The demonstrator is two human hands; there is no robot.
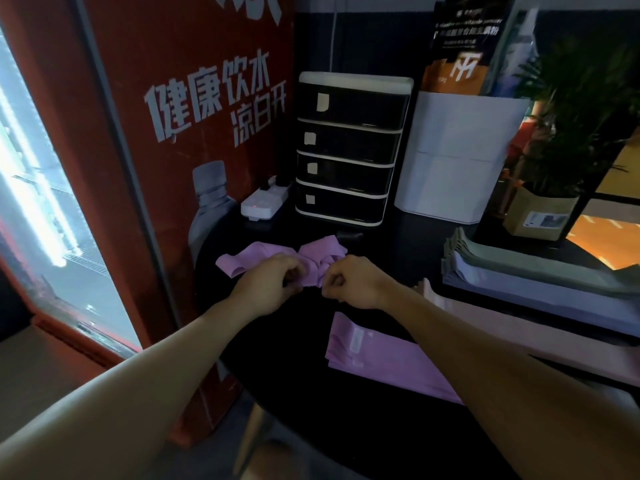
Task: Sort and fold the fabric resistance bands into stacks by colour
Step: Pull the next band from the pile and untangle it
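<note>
Evidently the sorting was well advanced at this moment. On the dark table (363, 427) a folded stack of purple bands (374, 355) lay flat near the person, partly hidden under the right forearm. To the right, a pale pink stack (519, 327) lay along the table edge, with a blue-grey stack (519, 282) and a grey-green stack (512, 256) farther back; all three appeared folded and squared, though the dim light left their counts uncertain.

Unfinished work was confined to a loose heap of purple bands (277, 256) in the middle of the table, in front of the black drawer unit (346, 150). These lay crumpled and unfolded. The left hand (273, 282) had its fingers curled round part of one band in that heap, and the right hand (349, 282) pinched the neighbouring part of the same fabric, the two hands close together just above the table.

My assessment: three colours looked finished, and purple was partly done. Remaining work was to fold the loose purple bands one at a time and lay them on the purple stack. No unsorted bands of other colours were visible.
</note>
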